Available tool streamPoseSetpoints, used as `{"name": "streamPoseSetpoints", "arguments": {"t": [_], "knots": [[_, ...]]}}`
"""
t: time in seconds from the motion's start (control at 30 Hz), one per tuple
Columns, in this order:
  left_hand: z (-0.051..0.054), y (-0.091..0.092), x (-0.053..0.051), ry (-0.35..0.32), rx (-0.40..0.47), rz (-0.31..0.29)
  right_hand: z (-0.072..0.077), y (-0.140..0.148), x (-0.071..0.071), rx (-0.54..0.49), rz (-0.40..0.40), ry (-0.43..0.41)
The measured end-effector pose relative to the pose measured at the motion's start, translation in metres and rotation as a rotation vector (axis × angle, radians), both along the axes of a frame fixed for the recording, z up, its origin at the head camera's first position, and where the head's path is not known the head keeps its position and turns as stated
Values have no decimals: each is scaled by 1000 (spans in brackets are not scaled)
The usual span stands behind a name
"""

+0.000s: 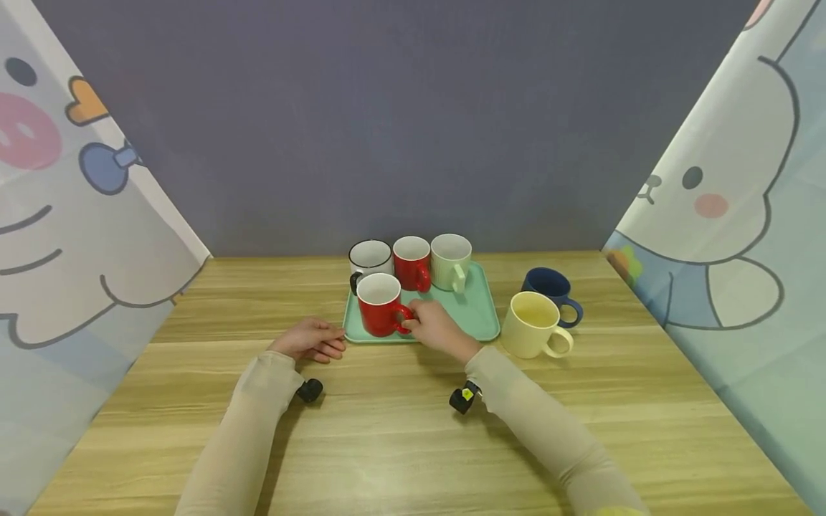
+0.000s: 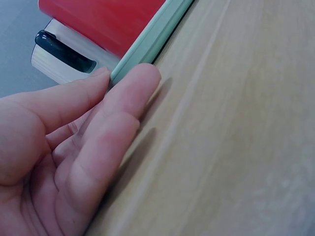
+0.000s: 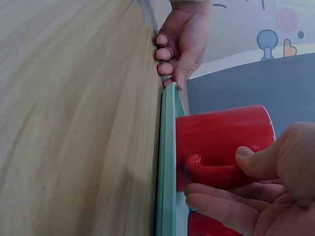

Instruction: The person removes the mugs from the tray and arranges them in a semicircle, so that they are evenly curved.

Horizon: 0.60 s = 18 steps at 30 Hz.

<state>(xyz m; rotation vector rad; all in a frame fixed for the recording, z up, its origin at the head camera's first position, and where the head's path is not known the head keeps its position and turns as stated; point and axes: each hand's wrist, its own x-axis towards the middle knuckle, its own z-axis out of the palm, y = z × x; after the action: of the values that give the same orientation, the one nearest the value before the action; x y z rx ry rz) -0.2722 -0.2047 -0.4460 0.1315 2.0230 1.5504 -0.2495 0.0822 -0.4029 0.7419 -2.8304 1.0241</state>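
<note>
On the green tray (image 1: 474, 308), the front red mug (image 1: 378, 308) stands upright at the left front. My right hand (image 1: 442, 331) pinches its handle between thumb and fingers; in the right wrist view the thumb lies on the red handle (image 3: 216, 175). With thumb and fingertips, my left hand (image 1: 311, 340) holds the tray's front left corner, seen close in the left wrist view at the green rim (image 2: 147, 44). Behind the front mug are a white mug with black rim (image 1: 371, 256), another red mug (image 1: 411, 264) and a pale green mug (image 1: 449, 261).
Right of the tray, a yellow mug (image 1: 530, 326) stands on the wooden table (image 1: 387, 430), with a dark blue mug (image 1: 548, 284) just behind it. A grey wall (image 1: 406, 129) rises at the back, and printed cartoon sheets hang on both sides.
</note>
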Motion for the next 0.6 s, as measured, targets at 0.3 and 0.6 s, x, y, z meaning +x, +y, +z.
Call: {"name": "streamPoseSetpoints", "arguments": {"t": [0.3, 0.6], "knots": [[0, 2, 0, -5, -3, 9, 5, 10, -1, 10, 9, -25], [1, 1, 0, 1, -14, 8, 13, 24, 0, -32, 45, 7]]}}
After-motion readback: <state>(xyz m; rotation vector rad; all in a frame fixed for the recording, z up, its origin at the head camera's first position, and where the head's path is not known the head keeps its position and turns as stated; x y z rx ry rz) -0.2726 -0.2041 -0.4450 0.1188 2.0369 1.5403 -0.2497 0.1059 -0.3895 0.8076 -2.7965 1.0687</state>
